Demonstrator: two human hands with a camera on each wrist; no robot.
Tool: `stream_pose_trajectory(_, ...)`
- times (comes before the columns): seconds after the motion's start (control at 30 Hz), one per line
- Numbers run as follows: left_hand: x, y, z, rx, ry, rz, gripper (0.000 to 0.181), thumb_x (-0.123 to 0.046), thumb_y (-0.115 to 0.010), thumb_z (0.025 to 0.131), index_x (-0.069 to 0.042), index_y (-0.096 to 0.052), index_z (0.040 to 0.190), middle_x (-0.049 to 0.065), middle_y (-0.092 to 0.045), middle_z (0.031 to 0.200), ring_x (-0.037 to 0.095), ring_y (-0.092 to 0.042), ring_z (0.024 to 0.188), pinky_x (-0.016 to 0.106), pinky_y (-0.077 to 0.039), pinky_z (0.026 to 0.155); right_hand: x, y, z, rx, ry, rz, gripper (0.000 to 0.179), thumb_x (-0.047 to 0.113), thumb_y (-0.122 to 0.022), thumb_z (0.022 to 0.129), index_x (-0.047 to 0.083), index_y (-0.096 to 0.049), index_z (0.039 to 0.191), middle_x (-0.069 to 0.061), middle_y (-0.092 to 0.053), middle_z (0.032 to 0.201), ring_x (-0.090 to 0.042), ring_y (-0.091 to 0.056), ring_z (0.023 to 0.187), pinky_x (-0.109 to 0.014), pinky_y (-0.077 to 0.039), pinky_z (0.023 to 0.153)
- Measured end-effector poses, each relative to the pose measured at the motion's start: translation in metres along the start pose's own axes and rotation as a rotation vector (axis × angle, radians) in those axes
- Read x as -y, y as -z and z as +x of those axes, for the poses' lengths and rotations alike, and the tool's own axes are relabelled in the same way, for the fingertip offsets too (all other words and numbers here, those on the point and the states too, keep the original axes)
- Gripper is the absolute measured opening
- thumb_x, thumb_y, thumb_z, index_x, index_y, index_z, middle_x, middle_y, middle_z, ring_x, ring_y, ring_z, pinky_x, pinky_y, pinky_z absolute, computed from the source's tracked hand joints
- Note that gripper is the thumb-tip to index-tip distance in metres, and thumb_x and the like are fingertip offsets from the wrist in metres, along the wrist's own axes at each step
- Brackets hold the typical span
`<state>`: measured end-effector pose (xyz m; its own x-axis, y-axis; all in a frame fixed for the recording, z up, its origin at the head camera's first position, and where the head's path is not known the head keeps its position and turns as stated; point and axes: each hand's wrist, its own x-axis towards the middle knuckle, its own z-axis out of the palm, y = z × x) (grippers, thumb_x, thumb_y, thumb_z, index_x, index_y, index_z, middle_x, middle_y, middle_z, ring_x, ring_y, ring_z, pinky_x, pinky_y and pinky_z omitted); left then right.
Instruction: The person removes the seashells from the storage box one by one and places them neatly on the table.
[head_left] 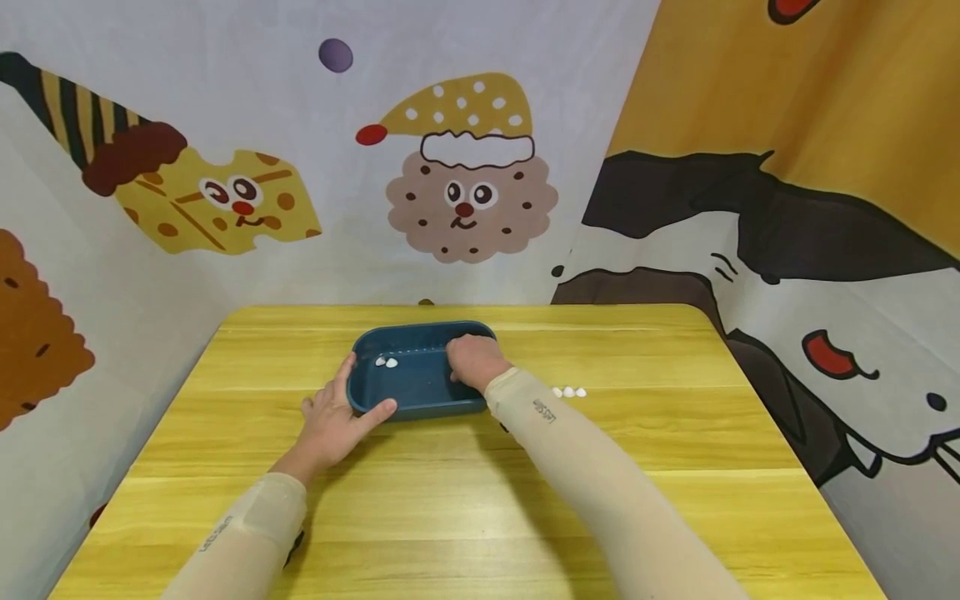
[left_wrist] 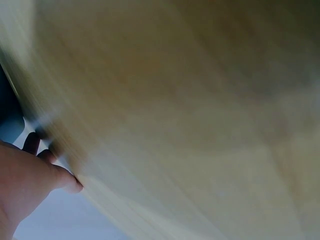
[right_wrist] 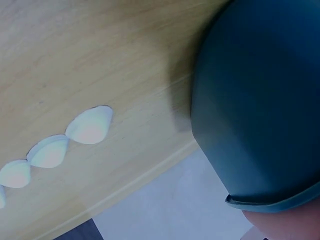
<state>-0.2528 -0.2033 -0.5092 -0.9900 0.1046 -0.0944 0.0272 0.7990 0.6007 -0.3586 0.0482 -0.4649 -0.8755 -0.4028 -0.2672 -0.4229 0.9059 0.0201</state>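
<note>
A dark blue rectangular tray with rounded corners stands on the table. My left hand rests against its left end, fingers spread along the side and thumb at the front wall. Two small white shells lie inside the tray toward the left. Over the rim at the right end, my right hand reaches down into the tray with its fingers bent. Its fingertips are hidden, so anything between them cannot be seen. To the right of the tray, a row of several white shells lies on the table, partly hidden by the right forearm in the head view.
The wood-grain table has rounded far corners. Close behind it hangs a white cloth printed with cartoon food. A yellow and grey printed cloth hangs at the right. Both forearms wear beige sleeves.
</note>
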Motion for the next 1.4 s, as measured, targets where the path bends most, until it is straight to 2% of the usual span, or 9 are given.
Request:
stream_pose_trajectory(0.3, 0.001, 0.002, -0.001, 0.016, 0.009, -0.010, 0.115, -0.078, -0.057, 0.097, -0.029, 0.016, 0.172, 0.033, -0.016, 0.174, 0.060, -0.018, 0.157, 0.085, 0.001, 0.118, 0.002, -0.001, -0.003, -0.007, 0.032, -0.066, 0.030, 0.039, -0.071, 0.105, 0.017, -0.074, 0.124, 0.000, -0.079, 0.110, -0.017, -0.076, 0.096, -0.036, -0.064, 0.088)
stream_pose_trajectory(0.57, 0.004, 0.002, -0.002, 0.018, 0.020, -0.013, 0.117, -0.079, -0.056, 0.096, -0.029, 0.018, 0.171, 0.034, -0.015, 0.174, 0.059, -0.018, 0.156, 0.083, 0.000, 0.119, 0.002, -0.001, -0.003, -0.026, 0.083, -0.063, 0.020, 0.036, -0.069, 0.106, 0.018, -0.071, 0.114, 0.000, -0.076, 0.107, -0.018, -0.074, 0.098, -0.037, -0.062, 0.089)
stream_pose_trajectory(0.73, 0.003, 0.002, -0.001, 0.014, 0.016, -0.005, 0.118, -0.080, -0.056, 0.096, -0.028, 0.017, 0.171, 0.034, -0.017, 0.173, 0.058, -0.020, 0.155, 0.082, -0.003, 0.118, -0.003, -0.002, -0.002, -0.055, 0.152, 0.027, 0.010, 0.026, -0.072, 0.105, 0.017, -0.070, 0.108, -0.001, -0.074, 0.107, -0.016, -0.069, 0.095, -0.033, -0.059, 0.089)
stream_pose_trajectory(0.83, 0.002, 0.002, -0.001, 0.018, 0.017, -0.002, 0.118, -0.080, -0.055, 0.096, -0.028, 0.018, 0.171, 0.034, -0.017, 0.173, 0.058, -0.020, 0.155, 0.082, -0.003, 0.119, -0.007, -0.002, -0.001, -0.045, 0.192, 0.103, 0.007, 0.019, -0.073, 0.104, 0.015, -0.068, 0.107, -0.001, -0.070, 0.107, -0.015, -0.060, 0.093, -0.030, -0.053, 0.088)
stream_pose_trajectory(0.93, 0.001, 0.001, -0.001, 0.022, 0.016, 0.002, 0.118, -0.080, -0.055, 0.096, -0.027, 0.018, 0.171, 0.034, -0.017, 0.173, 0.059, -0.020, 0.155, 0.082, -0.003, 0.118, -0.008, -0.002, 0.001, -0.022, 0.197, 0.155, 0.007, 0.016, -0.074, 0.103, 0.013, -0.069, 0.107, -0.002, -0.069, 0.108, -0.017, -0.053, 0.092, -0.031, -0.047, 0.086)
stream_pose_trajectory(1.0, 0.001, 0.001, 0.000, 0.021, 0.013, 0.003, 0.117, -0.080, -0.056, 0.096, -0.027, 0.018, 0.171, 0.034, -0.017, 0.173, 0.059, -0.020, 0.155, 0.082, -0.003, 0.118, -0.009, -0.001, 0.001, -0.006, 0.184, 0.172, 0.008, 0.013, -0.073, 0.103, 0.012, -0.072, 0.111, -0.003, -0.072, 0.114, -0.017, -0.058, 0.097, -0.030, -0.049, 0.089)
stream_pose_trajectory(1.1, 0.000, 0.000, 0.000, 0.018, 0.010, 0.001, 0.117, -0.079, -0.056, 0.096, -0.026, 0.016, 0.172, 0.034, -0.017, 0.174, 0.059, -0.020, 0.155, 0.083, -0.003, 0.118, -0.009, 0.001, 0.001, 0.020, 0.162, 0.183, 0.020, 0.010, -0.069, 0.105, 0.011, -0.076, 0.123, -0.003, -0.074, 0.129, -0.018, -0.067, 0.116, -0.033, -0.056, 0.100)
stream_pose_trajectory(1.2, -0.001, -0.001, 0.001, 0.017, 0.009, 0.002, 0.117, -0.080, -0.055, 0.096, -0.026, 0.016, 0.172, 0.033, -0.017, 0.174, 0.058, -0.020, 0.155, 0.083, -0.003, 0.118, -0.008, 0.003, -0.001, 0.034, 0.148, 0.185, 0.026, 0.011, -0.067, 0.106, 0.012, -0.075, 0.131, -0.004, -0.073, 0.136, -0.021, -0.067, 0.127, -0.036, -0.057, 0.105)
stream_pose_trajectory(1.4, 0.001, -0.002, 0.002, 0.020, 0.014, 0.015, 0.118, -0.082, -0.055, 0.095, -0.027, 0.017, 0.172, 0.034, -0.017, 0.173, 0.057, -0.021, 0.155, 0.082, -0.003, 0.119, -0.008, 0.008, -0.010, -0.024, 0.142, 0.244, 0.026, 0.015, -0.072, 0.104, 0.016, -0.076, 0.130, -0.001, -0.076, 0.130, -0.019, -0.071, 0.118, -0.037, -0.060, 0.100)
